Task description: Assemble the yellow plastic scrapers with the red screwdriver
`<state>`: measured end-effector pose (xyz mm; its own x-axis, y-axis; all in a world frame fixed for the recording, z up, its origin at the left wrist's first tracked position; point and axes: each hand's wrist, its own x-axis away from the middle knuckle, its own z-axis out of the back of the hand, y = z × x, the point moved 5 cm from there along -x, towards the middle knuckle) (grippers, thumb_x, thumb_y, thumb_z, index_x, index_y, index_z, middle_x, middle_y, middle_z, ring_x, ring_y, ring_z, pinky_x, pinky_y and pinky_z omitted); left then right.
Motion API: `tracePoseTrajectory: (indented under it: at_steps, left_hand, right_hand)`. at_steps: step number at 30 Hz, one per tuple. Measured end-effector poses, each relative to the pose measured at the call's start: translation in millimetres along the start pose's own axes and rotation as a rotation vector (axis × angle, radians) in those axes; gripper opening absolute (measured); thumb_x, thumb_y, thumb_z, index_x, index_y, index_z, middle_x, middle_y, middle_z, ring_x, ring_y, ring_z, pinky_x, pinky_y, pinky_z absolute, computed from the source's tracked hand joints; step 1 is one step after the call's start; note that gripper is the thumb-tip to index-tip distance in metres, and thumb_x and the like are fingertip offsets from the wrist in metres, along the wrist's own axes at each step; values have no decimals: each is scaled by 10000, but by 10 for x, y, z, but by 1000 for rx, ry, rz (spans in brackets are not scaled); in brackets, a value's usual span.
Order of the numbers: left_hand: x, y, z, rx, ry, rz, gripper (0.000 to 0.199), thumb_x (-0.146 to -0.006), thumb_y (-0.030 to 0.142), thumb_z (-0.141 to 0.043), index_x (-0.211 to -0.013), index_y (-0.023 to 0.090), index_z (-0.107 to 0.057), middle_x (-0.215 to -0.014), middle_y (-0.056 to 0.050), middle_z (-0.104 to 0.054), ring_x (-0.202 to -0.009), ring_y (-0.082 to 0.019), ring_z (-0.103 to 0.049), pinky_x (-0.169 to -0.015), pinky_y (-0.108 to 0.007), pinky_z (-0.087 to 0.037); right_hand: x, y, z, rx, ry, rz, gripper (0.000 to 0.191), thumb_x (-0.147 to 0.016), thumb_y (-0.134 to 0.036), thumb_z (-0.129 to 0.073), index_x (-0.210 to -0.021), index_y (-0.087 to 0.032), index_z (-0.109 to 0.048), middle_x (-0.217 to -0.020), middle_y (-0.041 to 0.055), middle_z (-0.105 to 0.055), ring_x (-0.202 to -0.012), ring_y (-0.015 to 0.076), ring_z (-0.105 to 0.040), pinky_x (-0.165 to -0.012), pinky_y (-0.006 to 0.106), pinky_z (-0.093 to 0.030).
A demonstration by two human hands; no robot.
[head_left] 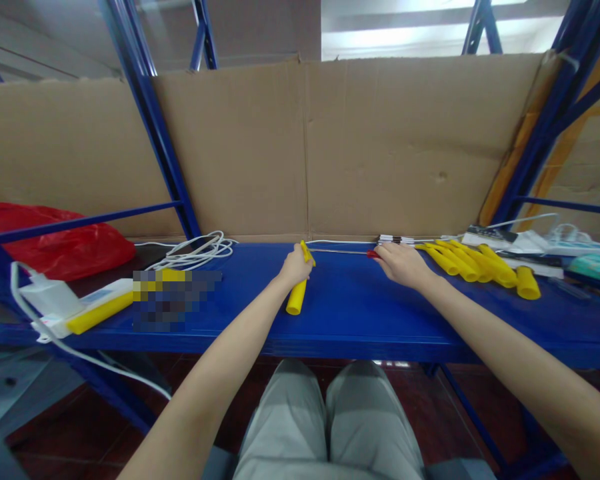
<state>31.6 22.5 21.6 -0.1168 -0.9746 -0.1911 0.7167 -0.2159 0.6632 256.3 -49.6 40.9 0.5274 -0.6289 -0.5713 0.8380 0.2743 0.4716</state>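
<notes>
My left hand (295, 268) is closed round a yellow plastic handle-shaped tube (296, 300), tilted over the blue shelf, its hollow round end towards me. The tube's narrower flared top shows above the fingers. My right hand (404, 263) grips a tool with a red handle (373, 254), mostly hidden by the palm. From it a thin straight metal rod (340, 251) runs left to the top of the yellow tube. Whether the rod's tip is inside the tube or only touching it, I cannot tell. Several similar yellow tubes (473, 262) lie just right of my right hand.
On the left are a coiled white cable (205, 250), a power strip (105, 293) with a plug, and a red plastic bag (60, 240). Cardboard (370, 147) stands behind the blue shelf (360, 300). Blue posts (165, 133) rise on both sides. Papers and cables lie far right.
</notes>
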Motion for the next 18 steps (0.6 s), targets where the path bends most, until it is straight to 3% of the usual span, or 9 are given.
tracePoseTrajectory:
  at_steps: [18]
  left_hand:
    - [5,-9,41,26,25,20,286,-840,155,-510,-1097,122,-388,-1035,-181,-639,-560,-157,-662,-477,-226,-490]
  right_hand:
    - [-18,-39,24,50,4,18,236,-908,-211,-357,-931,-120,-574,-821,112,-616,-765,211,-540,-644,298,-280]
